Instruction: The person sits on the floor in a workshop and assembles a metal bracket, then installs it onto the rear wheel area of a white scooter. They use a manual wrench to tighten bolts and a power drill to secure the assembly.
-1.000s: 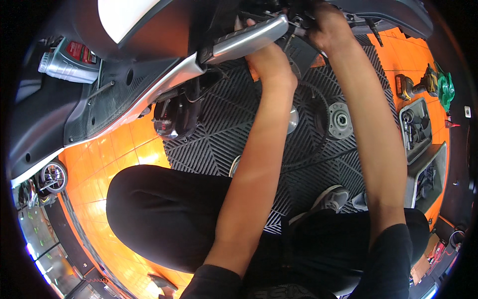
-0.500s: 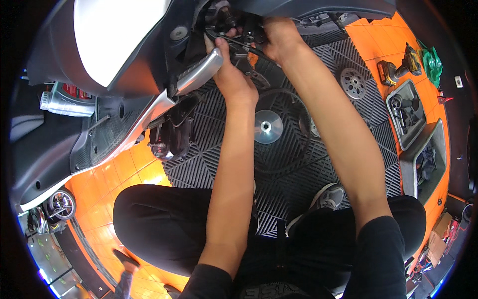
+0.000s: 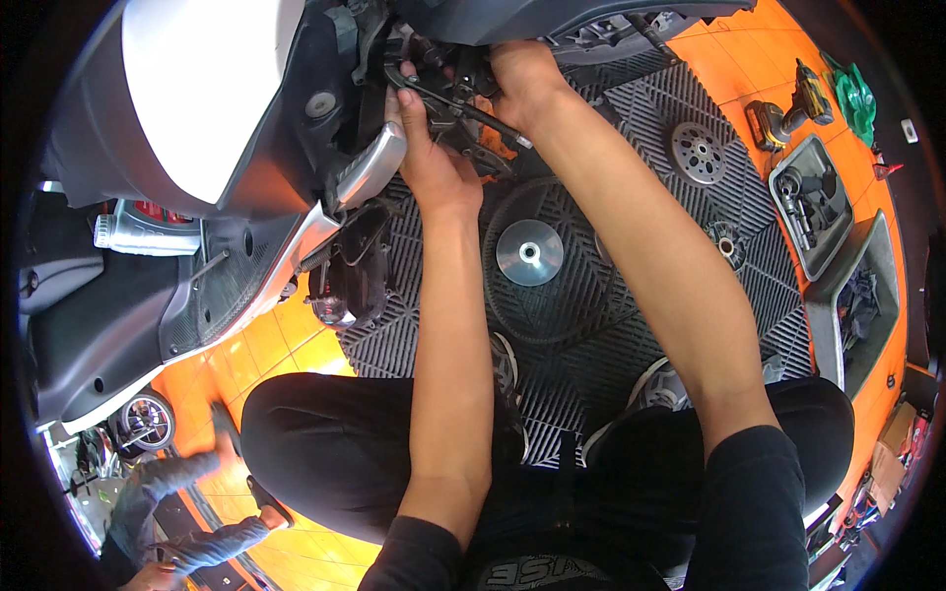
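Toward the ribbed mat's (image 3: 631,317) far edge, the left hand (image 3: 439,177), thumb raised, could scrape against the black rod (image 3: 485,119) if the right hand (image 3: 525,85) slipped, both hands' other fingers too hidden to judge.

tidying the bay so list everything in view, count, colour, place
scooter: one, white and black, upper left
bottle: one, grey, on scooter
rod: one, black, top centre
mat: one, black, centre
smooth disc: one, silver, on mat
belt: one, black, around disc
drilled plate: one, silver, on mat
toothed part: one, silver, below plate
drill: one, yellow and black, upper right
bag: one, green, upper right
tray: one, grey, right
tools: uncounted, dark, in tray
bin: one, grey, below tray
clutter: uncounted, mixed, lower right
wheel: one, black, lower left
person: one, blue jeans, lower left
shoes: two, grey, below centre
left hand: one, bare, by rod
right hand: one, bare, top centre
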{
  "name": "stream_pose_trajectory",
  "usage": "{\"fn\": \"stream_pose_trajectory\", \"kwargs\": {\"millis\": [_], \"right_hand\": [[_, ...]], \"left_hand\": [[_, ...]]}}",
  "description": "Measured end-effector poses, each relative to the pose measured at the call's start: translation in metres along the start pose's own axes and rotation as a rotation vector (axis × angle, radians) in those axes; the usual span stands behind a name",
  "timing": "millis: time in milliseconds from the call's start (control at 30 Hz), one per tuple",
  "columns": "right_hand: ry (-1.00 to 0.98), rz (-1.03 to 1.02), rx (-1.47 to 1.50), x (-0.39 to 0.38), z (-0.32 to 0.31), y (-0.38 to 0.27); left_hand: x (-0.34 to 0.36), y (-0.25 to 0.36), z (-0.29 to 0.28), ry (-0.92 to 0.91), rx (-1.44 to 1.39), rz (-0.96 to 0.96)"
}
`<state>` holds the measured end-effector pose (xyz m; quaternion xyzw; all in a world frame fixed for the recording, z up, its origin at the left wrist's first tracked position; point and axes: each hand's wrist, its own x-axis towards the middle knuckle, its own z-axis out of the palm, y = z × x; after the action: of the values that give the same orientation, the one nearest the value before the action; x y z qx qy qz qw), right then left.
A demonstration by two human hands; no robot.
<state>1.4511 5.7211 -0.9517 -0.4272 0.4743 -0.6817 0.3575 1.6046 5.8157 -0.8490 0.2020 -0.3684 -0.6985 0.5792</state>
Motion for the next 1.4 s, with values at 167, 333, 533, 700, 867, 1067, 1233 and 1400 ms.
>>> {"fn": "stream_pose_trajectory", "kwargs": {"millis": [167, 333, 533, 700, 867, 1067, 1233, 1400], "right_hand": [[0.013, 0.018, -0.004, -0.004, 0.004, -0.008], [0.045, 0.025, 0.003, -0.003, 0.005, -0.012], [0.127, 0.067, 0.024, -0.005, 0.001, -0.028], [0.207, 0.455, 0.478, -0.036, 0.035, -0.111], [0.376, 0.544, 0.698, -0.054, 0.048, -0.175], [0.468, 0.500, 0.619, -0.050, 0.046, -0.168], [0.437, 0.550, 0.633, -0.048, 0.047, -0.171], [0.414, 0.467, 0.587, -0.018, 0.022, -0.125]], "left_hand": [[0.006, 0.003, 0.001, -0.021, -0.045, 0.025], [0.010, 0.005, 0.000, -0.043, -0.022, 0.058], [0.019, 0.001, -0.005, -0.088, -0.024, 0.057], [0.023, 0.006, -0.025, -0.082, 0.004, 0.067], [0.021, 0.000, -0.017, -0.106, -0.138, -0.076], [0.022, -0.002, -0.008, -0.062, -0.165, -0.067], [0.022, 0.008, -0.005, -0.023, -0.144, -0.134], [0.028, 0.002, 0.004, -0.020, -0.137, -0.134]]}}
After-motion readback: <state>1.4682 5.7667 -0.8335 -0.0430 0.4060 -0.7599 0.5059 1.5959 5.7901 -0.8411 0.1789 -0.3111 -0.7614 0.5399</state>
